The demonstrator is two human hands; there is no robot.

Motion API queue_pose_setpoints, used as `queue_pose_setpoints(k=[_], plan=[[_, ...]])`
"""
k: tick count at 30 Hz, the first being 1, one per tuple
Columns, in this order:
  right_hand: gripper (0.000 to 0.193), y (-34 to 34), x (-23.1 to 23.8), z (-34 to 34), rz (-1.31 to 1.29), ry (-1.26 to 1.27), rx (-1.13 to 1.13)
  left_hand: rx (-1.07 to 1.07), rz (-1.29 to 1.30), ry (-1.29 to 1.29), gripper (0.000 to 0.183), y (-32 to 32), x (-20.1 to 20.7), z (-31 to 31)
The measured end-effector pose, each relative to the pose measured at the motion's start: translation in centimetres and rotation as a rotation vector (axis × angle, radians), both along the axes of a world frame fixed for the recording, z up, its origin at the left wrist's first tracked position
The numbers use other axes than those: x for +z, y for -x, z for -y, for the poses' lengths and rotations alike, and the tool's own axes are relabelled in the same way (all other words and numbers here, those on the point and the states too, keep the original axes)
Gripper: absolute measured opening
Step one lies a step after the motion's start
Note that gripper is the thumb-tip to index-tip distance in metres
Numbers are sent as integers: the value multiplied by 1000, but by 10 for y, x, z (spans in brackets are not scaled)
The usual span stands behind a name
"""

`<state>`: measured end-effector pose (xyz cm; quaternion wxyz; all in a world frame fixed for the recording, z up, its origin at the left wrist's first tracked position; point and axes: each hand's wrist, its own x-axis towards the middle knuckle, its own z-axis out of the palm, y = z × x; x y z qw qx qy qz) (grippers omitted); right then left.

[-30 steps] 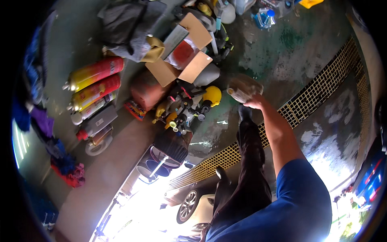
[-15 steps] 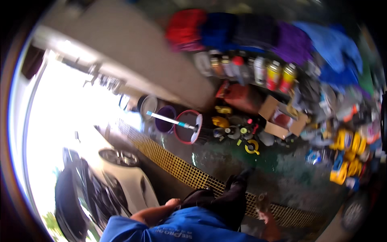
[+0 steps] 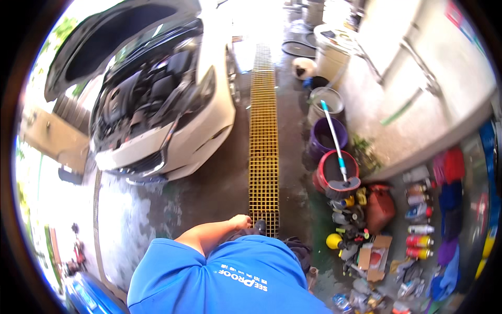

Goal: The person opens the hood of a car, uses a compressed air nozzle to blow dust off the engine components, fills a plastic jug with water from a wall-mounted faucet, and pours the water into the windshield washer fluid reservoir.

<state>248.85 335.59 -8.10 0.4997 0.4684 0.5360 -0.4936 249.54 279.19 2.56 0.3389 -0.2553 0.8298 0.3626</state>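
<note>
My left hand (image 3: 241, 221) hangs in front of my body above the yellow floor grating (image 3: 263, 172). Its fingers are curled, and nothing shows in them. At my right side, mostly hidden by my blue shirt, my right hand (image 3: 312, 284) is closed on a brush (image 3: 313, 271); only a small part of it shows. Ahead on the left stands a light-coloured car (image 3: 204, 141) with its hood (image 3: 125, 31) raised and its engine bay (image 3: 141, 94) exposed. Neither hand touches the car.
Right of the grating stand a red bucket (image 3: 320, 183) with a long-handled brush (image 3: 334, 138) across it, a purple bucket (image 3: 314, 144) and a pale bucket (image 3: 316, 112). Spray bottles, a cardboard box (image 3: 374, 256), cans (image 3: 420, 240) and folded cloths (image 3: 451, 196) lie farther right.
My view has swung left, so the car now faces me and the buckets and bottles have shifted right. My right hand with the brush has become mostly hidden behind my body.
</note>
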Motion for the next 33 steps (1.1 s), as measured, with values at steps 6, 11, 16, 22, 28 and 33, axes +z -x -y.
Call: queue_pose_setpoints(k=[6,11,16,22,28,33], plan=[[43,115,14,64,-237,124,82,437,32,228,35,-139,-47,106],[36,240,80,163,-583,219,-6,703,181,220,26,-238,-91,118],[36,323,146,222,-995,415,-153,514,356,12,25,-189,-78,96],[38,428,220,283,-1208,508,-122,287,131,73,33,54,-42,106],[40,510,259,302,-1190,584,-29,203,-561,50,33,350,96,102],[39,542,293,304,-1125,534,8,73,-867,-153,38,526,244,64]])
